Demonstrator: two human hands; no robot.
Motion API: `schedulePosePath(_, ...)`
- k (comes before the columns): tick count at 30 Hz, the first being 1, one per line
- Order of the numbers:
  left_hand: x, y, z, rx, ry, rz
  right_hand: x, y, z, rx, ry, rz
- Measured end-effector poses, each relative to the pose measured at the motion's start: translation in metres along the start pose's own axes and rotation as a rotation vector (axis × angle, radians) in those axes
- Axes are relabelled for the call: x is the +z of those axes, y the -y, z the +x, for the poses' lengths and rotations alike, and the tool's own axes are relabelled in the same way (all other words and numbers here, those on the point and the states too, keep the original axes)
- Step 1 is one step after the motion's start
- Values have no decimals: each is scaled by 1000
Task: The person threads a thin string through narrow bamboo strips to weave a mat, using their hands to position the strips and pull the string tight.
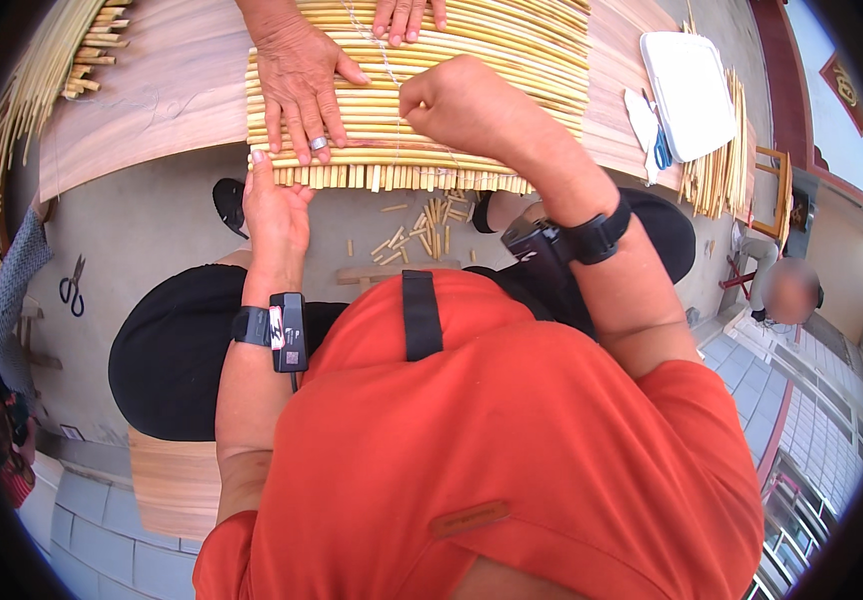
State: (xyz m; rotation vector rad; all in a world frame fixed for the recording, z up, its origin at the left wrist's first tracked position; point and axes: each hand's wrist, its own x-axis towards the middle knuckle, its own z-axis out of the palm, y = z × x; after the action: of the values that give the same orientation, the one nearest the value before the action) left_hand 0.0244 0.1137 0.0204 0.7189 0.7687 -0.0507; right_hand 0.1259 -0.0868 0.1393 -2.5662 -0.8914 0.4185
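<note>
A mat of yellow reed stalks [512, 60] lies on the table, with a row of short cut stalk pieces [352, 177] along its near edge. My left hand [277, 210] grips the mat's near left corner, thumb on top and fingers below. My right hand [457, 105] is closed in a pinch over the middle of the mat, close to a thin pale thread [384, 58]. Whatever its fingertips hold is too small to make out. Another person's ringed hand [300, 85] presses flat on the mat's left side; their other hand [410, 18] rests at the far edge.
Bundled stalks [82, 50] lie at the far left, more stalks [722, 180] at the right beside a white tray [687, 95] and blue-handled scissors [661, 150]. Black scissors [73, 287] and cut scraps [432, 225] are on the floor. Other people sit at both sides.
</note>
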Motion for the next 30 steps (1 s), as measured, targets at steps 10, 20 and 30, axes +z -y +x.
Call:
schedulePosePath(10,-3,1,2,10,-17,73,38,11,4,21,-29,-20)
schedulePosePath(20,-1,3,0,-21,-18,24,33,15,13,62,109,-121)
schedulePosePath(30,12,24,-20,-337,198,-182,24,18,34,42,292,-197)
